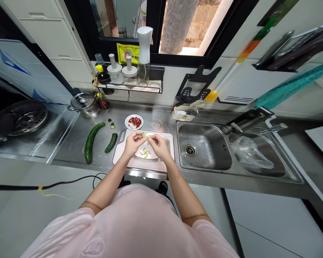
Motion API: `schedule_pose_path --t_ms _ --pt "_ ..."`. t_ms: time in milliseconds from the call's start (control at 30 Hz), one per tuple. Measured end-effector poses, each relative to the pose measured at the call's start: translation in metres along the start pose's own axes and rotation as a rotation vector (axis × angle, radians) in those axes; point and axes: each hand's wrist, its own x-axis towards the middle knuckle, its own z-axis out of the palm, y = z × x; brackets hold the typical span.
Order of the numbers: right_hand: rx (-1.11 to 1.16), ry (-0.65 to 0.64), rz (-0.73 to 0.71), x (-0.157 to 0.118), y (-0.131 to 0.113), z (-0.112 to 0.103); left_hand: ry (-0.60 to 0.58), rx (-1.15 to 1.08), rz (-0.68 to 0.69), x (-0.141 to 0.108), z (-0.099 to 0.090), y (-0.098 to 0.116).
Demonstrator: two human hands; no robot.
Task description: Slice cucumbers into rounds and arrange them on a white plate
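Cucumber slices (145, 153) lie pinwheeled on a white plate (154, 153); held cucumber (145, 135) hovers above.

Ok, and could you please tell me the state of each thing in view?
Left grip: pinched on cucumber slices
Right grip: pinched at the same slices
Oval plate: holding a ring of slices
Cutting board: flat on the counter
Small plate: holding chopped red pieces
Long cucumber: appears whole
Short cucumber: apparently cut
Pot: lid on
Plastic bag: crumpled, in the right basin
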Motion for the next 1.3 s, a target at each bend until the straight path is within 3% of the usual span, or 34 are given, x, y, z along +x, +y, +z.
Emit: schedule_pose_path --t_ms 500,700,1033,1300 --pt "-0.027 -0.003 0.018 0.001 0.008 0.003 -0.040 -0.006 -0.016 0.008 -0.008 -0.009" --pt "-0.063 -0.010 0.064 0.008 0.023 0.008 -0.052 0.031 -0.055 0.020 -0.019 -0.016" --pt "-0.206 -0.050 0.163 0.029 0.079 0.031 -0.050 0.139 -0.084 0.047 -0.045 -0.065" --pt "-0.460 -0.119 0.279 0.037 0.106 0.051 -0.099 0.345 -0.120 0.059 -0.061 -0.105"
